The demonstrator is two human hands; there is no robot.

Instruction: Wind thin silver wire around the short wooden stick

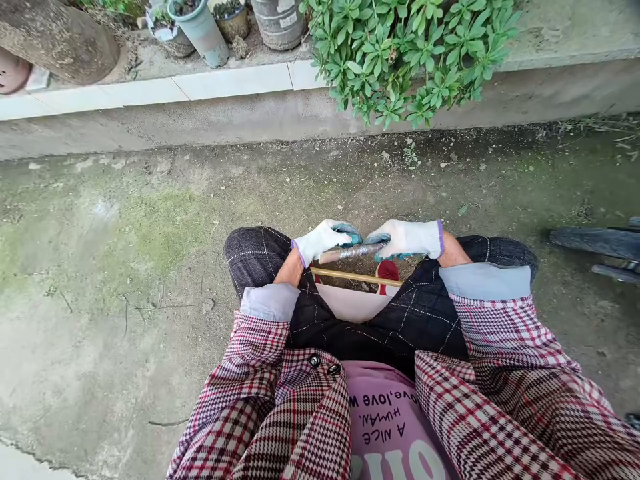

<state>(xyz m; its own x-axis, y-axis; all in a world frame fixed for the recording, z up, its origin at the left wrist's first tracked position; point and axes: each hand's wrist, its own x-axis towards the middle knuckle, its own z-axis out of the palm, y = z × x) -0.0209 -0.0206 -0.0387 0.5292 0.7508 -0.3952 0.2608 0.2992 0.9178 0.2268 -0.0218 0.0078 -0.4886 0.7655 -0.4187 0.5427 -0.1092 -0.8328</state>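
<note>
I sit with my knees apart on bare ground. Both hands wear white gloves with teal palms. My left hand point(326, 240) and my right hand point(406, 240) are closed round the two ends of a short grey metal rod point(352, 253) held level between my knees. Just under the rod a thin pale wooden stick point(356, 276) crosses from knee to knee. Below it lies a pinkish flat piece point(352, 304) on my lap. Something red point(387, 271) shows beyond the stick; what it is I cannot make out.
A low concrete ledge point(150, 120) runs across the far side. On it stand several plant pots point(203, 30) and a leafy green plant point(405, 53) that hangs over. Dark objects point(595, 243) lie on the ground at the right. Mossy earth point(150, 227) spreads left.
</note>
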